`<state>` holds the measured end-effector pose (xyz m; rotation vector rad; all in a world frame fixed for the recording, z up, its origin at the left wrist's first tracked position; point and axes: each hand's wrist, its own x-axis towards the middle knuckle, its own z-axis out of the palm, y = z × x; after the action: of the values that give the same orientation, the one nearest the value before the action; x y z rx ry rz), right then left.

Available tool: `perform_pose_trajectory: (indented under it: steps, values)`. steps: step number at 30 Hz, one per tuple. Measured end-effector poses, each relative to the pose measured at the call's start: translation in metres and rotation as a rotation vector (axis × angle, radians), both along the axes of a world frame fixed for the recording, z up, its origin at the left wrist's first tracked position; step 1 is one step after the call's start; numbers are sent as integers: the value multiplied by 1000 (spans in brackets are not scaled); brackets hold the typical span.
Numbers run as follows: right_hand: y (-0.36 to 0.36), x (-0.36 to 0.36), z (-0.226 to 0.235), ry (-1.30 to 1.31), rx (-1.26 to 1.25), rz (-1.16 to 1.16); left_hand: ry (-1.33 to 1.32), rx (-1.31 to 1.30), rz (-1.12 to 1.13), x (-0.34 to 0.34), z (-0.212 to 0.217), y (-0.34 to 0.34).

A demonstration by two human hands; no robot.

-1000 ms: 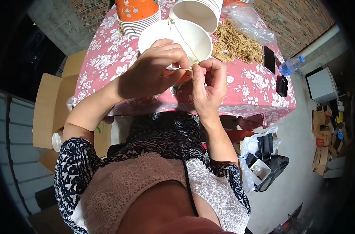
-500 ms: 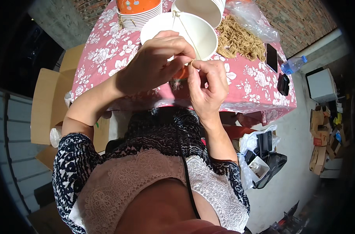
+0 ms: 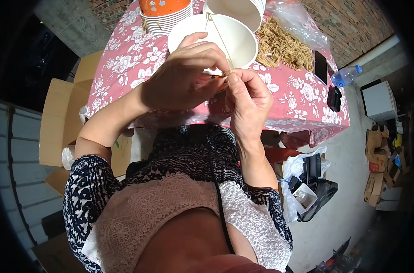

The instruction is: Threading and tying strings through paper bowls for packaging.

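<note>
A round bucket (image 3: 244, 38), white inside with a bit of orange outer wall showing by my fingers, lies tilted on the table in front of me. Thin tan string (image 3: 222, 40) is fastened at its far rim and runs taut across the opening to its near rim. There my left hand (image 3: 186, 73) closes its thumb and fingertips on the string, its other fingers curled above the bucket. Close against it, my right hand (image 3: 250, 100) pinches the string's near end between thumb and forefinger. The exact grip of the left fingertips is partly hidden.
Stacked orange and white buckets (image 3: 164, 22) stand far left, more white buckets (image 3: 236, 10) at the back. Right lie a tan string heap (image 3: 286, 45), clear plastic bag (image 3: 302, 22), phone (image 3: 320, 67), bottle (image 3: 346, 76) and black case (image 3: 334, 99). A cardboard box (image 3: 57, 123) stands left.
My right hand has turned a little, its thumb now lying over the string at the rim. The left fingers have shifted slightly. The whole view has moved slightly.
</note>
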<state>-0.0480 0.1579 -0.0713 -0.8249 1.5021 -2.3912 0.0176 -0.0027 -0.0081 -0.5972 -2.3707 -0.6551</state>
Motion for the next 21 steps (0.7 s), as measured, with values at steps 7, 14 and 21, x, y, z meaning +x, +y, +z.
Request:
perform_pose_trajectory:
  steps: [7, 14, 21]
  values:
    - [-1, 1, 3, 27, 70, -61, 18, -28, 11, -3, -9, -5]
    - [17, -16, -7, 711, 263, -393, -95, -16, 63, 9, 2, -19]
    - [11, -7, -3, 832, 242, -348, 110, 129, 540, 14, -2, -44]
